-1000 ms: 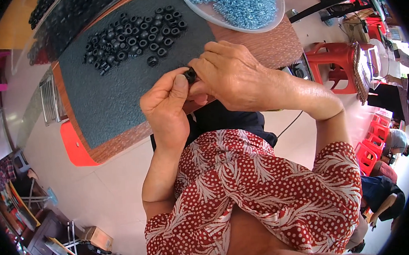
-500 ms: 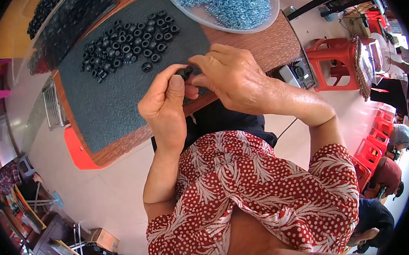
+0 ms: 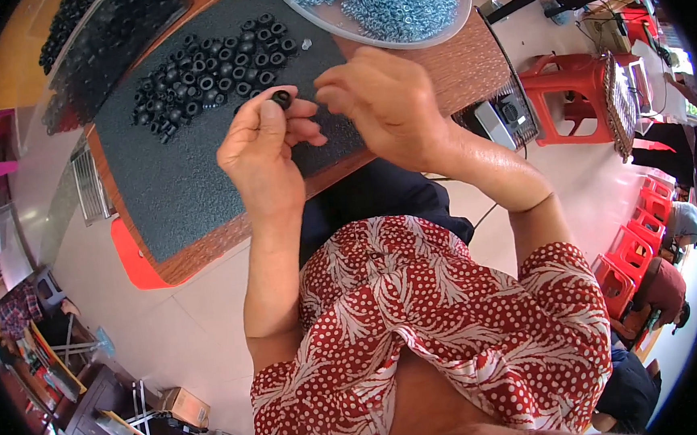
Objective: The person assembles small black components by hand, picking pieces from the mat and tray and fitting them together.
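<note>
My left hand point(image 3: 263, 147) pinches a small black ring-shaped part point(image 3: 281, 98) between thumb and forefinger, its hole facing up. To its right, apart from the ring, my right hand point(image 3: 385, 106) hovers over the table's near edge. Its curled fingers are smeared, and whether anything is between them cannot be made out. Many similar black ring parts point(image 3: 208, 82) are heaped on a dark textured mat point(image 3: 177, 189) beyond my left hand. A small clear piece point(image 3: 306, 44) shows over the mat, just right of that heap.
A round translucent tray point(image 3: 401, 46) of pale blue clear rings point(image 3: 406, 7) sits at the far right of the wooden table point(image 3: 467, 68). At the far left stands a clear bin point(image 3: 111, 60) of black parts. Red stools point(image 3: 570, 93) and seated people are off to the right.
My hands have drawn apart; the left went slightly left with the black ring, the right lifted off it. The small clear piece now shows beside the heap.
</note>
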A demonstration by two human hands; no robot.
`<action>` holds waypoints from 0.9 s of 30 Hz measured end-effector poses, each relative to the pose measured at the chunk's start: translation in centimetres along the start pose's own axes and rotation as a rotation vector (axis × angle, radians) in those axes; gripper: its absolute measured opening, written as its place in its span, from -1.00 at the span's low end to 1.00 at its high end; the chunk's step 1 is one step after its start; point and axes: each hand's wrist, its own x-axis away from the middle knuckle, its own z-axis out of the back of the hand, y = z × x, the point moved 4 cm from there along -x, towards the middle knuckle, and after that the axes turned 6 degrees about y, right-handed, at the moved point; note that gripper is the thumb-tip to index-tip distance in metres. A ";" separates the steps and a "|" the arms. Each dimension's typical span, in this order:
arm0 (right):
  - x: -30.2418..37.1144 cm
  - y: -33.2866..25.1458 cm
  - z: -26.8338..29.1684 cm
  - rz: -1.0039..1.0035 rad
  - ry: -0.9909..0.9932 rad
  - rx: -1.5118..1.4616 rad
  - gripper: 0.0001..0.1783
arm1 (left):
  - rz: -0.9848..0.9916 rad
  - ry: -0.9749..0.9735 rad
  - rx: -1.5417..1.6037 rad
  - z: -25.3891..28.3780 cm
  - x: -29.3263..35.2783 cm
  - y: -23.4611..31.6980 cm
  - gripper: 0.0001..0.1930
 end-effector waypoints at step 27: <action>13.7 3.4 -8.7 -0.068 -0.455 0.162 -0.77 | -0.104 -0.107 0.226 5.0 3.9 4.7 -0.73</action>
